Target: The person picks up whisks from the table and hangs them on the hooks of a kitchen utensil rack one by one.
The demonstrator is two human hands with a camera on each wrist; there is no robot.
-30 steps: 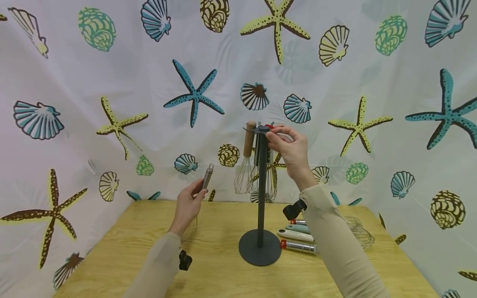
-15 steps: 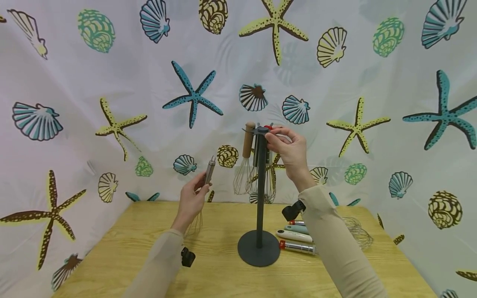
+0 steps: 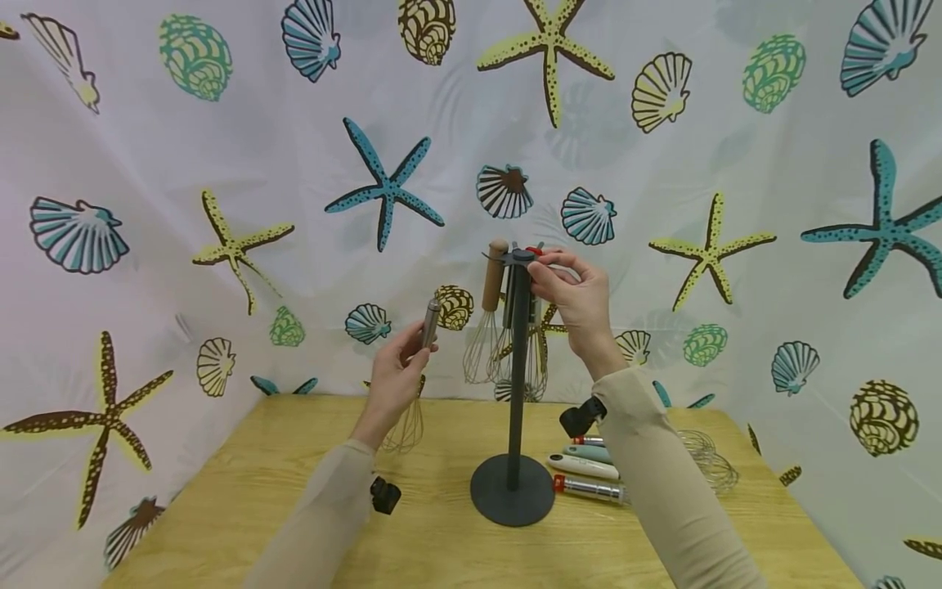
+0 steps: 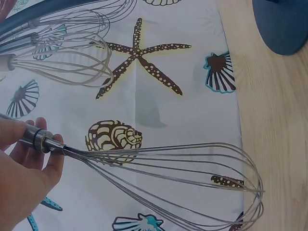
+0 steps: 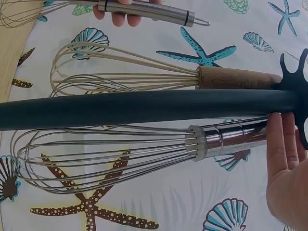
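My left hand (image 3: 397, 372) grips a steel whisk by its metal handle (image 3: 431, 321), tip up and wires hanging down; in the left wrist view its wire loops (image 4: 250, 190) spread beyond the fingers. To its right stands a dark upright stand (image 3: 518, 368) with a hooked top. My right hand (image 3: 577, 298) pinches the rim of that top between thumb and fingers. From the hooks hang a wooden-handled whisk (image 3: 494, 282), a silver-handled whisk (image 5: 236, 132) near my right fingers, and at least one more, partly hidden behind the post.
Several whisks lie on the wooden table (image 3: 294, 458) right of the stand's round base (image 3: 512, 495), among them a cream-handled one (image 3: 585, 466) and a silver one with a red end (image 3: 592, 488). My right sleeve partly covers them. A shell-patterned curtain (image 3: 441, 106) hangs behind.
My left hand has moved right and up with the steel whisk, closer to the stand. My right hand stays at the stand's top.
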